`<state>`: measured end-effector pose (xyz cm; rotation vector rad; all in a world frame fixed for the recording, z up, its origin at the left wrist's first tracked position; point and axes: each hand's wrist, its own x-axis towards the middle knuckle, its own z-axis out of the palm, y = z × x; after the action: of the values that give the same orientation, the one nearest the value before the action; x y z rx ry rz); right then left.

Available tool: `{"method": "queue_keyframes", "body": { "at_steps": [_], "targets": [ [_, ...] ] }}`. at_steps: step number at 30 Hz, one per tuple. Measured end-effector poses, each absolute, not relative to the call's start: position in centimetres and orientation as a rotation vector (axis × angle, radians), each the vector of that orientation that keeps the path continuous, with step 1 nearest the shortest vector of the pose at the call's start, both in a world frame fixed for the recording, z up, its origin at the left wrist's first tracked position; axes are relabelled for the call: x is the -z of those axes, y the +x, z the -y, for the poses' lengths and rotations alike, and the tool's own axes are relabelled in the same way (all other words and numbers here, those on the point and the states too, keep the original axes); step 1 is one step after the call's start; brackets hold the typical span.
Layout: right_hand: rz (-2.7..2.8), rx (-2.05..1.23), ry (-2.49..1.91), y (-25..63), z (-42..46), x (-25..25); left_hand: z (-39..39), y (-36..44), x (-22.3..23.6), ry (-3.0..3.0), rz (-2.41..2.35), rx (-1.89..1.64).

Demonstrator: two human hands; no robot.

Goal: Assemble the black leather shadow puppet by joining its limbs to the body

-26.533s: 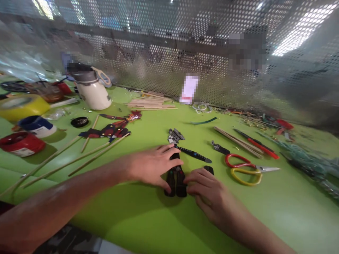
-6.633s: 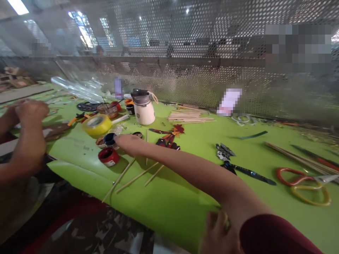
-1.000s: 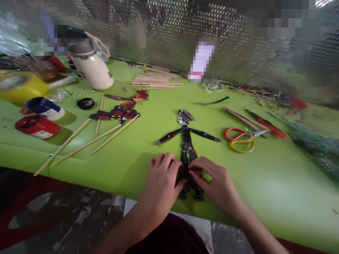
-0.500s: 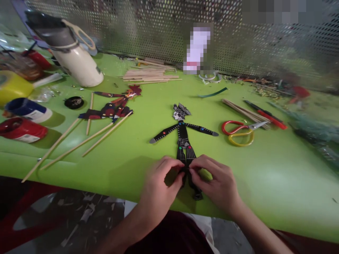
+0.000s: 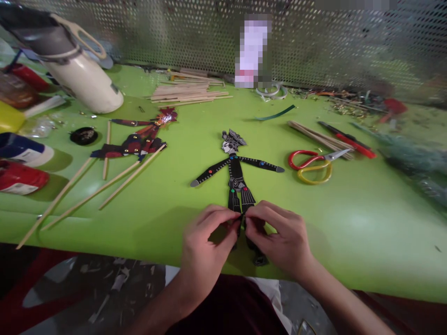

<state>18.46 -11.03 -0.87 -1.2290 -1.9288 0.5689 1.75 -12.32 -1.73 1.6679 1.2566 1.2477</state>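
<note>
The black puppet [image 5: 235, 173] lies flat at the near middle of the tabletop [image 5: 366, 228], head toward the far side. The left hand [image 5: 206, 246] and right hand [image 5: 283, 235] are both pinched on its legs [image 5: 248, 198]. It looks light, thin and fairly stiff piece by piece, but probably floppy and weakest at the joints; the broad torso [image 5: 235, 165] should give the safest hold.
</note>
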Motion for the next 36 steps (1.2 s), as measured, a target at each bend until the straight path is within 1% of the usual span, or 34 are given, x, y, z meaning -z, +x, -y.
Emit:
{"method": "queue_keyframes", "body": {
  "at_steps": [12,19,22,32,36],
  "targets": [
    [1.911,-0.584,-1.326,18.5,11.1,1.0,12.6,1.9,2.0,1.701,-1.264,-1.226],
    [2.05,-0.305,-1.3,17.7,11.4,1.3,12.7,2.0,2.2,1.712,-1.248,-1.258],
    [2.083,-0.241,-1.287,17.3,11.5,1.1,12.7,1.9,2.2,1.694,-1.255,-1.259],
    [2.156,-0.299,-1.322,16.6,11.7,1.9,12.8,1.4,2.8,1.674,-1.239,-1.232],
    [2.13,-0.303,-1.321,16.1,11.6,1.1,12.7,1.2,2.7,1.67,-1.233,-1.258]
  ]
}}
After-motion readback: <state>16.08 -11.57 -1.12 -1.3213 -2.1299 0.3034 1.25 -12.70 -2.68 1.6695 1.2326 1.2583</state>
